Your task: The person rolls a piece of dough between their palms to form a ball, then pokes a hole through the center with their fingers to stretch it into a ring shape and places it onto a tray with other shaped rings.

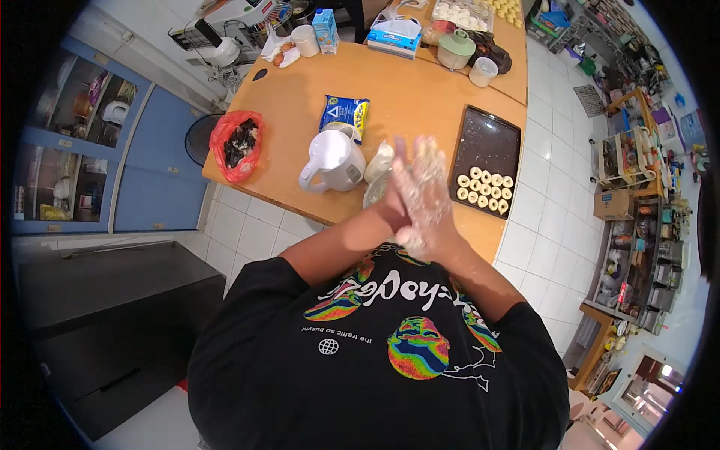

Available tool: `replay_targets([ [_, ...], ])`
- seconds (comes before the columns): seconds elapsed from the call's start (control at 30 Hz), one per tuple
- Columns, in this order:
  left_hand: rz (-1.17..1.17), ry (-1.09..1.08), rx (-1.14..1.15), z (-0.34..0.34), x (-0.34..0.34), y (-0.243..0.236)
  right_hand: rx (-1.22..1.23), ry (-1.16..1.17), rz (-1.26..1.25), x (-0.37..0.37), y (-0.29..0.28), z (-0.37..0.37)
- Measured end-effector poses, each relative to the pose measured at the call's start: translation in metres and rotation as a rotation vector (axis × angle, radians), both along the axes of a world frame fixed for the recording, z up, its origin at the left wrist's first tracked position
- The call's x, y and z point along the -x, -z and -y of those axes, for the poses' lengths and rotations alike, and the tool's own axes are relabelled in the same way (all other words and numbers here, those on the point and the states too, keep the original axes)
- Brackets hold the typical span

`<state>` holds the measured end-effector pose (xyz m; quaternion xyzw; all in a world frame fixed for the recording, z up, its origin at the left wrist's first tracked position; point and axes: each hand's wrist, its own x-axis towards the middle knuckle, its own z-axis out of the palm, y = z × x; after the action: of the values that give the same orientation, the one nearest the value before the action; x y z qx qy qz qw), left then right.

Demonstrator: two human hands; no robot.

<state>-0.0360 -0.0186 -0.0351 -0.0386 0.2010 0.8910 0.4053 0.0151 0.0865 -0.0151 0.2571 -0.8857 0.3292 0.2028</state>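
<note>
My left hand (396, 196) and my right hand (433, 201) are pressed palm to palm in front of my chest, over the table's near edge. Pale, sticky dough coats the fingers and the right hand's back. The fingers are stretched out and a little blurred, and no object shows between them. Partly hidden behind the left wrist is a bowl (372, 192), its contents out of sight. Beside it lie a white bundle (380, 161) and a white plastic jug (334, 161). A blue and yellow packet (346, 112) lies just behind the jug.
On the right, a dark baking tray (489, 146) bears several rows of small dough rings (485, 187). A red plastic bag (237, 146) sits at the table's left edge. Farther back stand a blue carton (325, 31), a tissue box (394, 37), a green-lidded container (455, 51) and a jar (483, 71).
</note>
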Motion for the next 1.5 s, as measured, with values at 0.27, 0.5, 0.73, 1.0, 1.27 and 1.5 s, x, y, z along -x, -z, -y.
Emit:
replay_targets([
  [0.27,-0.22,-0.285,-0.101,-0.043,-0.025,0.011,0.175,0.091,0.071,0.021,0.016,-0.011],
  [0.5,0.075,-0.13,-0.096,0.007,-0.002,0.01,0.09,-0.014,0.094,0.006,0.023,-0.008],
  [0.73,-0.087,-0.028,0.078,-0.008,0.014,0.037,0.079,0.022,0.032,0.018,0.004,0.011],
  [1.0,-0.04,0.183,-0.116,-0.01,-0.016,0.028,0.128,0.091,0.09,0.028,0.01,-0.014],
  [1.27,-0.024,-0.001,-0.315,0.014,-0.004,0.0,0.062,0.028,0.112,0.009,0.04,-0.025],
  [1.5,0.24,-0.032,-0.014,0.001,0.008,0.033,0.107,0.02,0.123,0.004,0.007,0.02],
])
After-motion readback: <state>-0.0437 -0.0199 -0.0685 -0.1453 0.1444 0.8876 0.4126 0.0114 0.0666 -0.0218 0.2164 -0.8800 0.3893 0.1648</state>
